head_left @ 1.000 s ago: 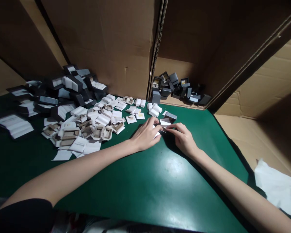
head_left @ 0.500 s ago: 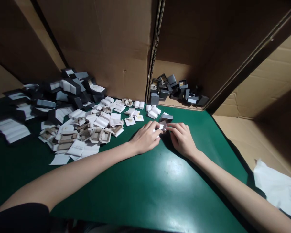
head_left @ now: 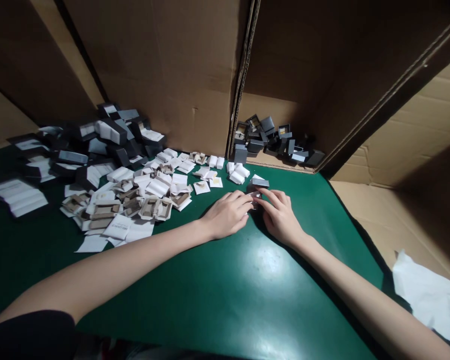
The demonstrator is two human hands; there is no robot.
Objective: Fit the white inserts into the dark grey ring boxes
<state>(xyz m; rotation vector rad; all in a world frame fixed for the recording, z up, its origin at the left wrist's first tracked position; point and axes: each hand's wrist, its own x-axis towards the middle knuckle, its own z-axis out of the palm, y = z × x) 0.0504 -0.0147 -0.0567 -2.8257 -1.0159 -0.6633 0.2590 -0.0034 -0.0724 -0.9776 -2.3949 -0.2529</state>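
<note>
My left hand (head_left: 228, 215) and my right hand (head_left: 279, 214) meet over the middle of the green table. Pinched between their fingertips is a small white folded card piece (head_left: 254, 194), mostly covered by the fingers. My left hand's fingers are curled together; those of my right hand bend in from the other side. Just behind the fingertips sits a small dark box (head_left: 260, 183) with something white at its back. To the left lies a heap of white folded card inserts (head_left: 157, 188), some turned to show brown undersides.
Black boxes with white linings (head_left: 112, 137) are piled at the back left. More small dark boxes (head_left: 255, 145) sit inside a cardboard compartment behind. Tall cardboard walls (head_left: 165, 65) bound the green table (head_left: 217, 295). A white sheet (head_left: 427, 290) lies at the right.
The fingers of both hands have closed in further over the white card piece, so less of it shows. The view has shifted slightly; the heaps look the same.
</note>
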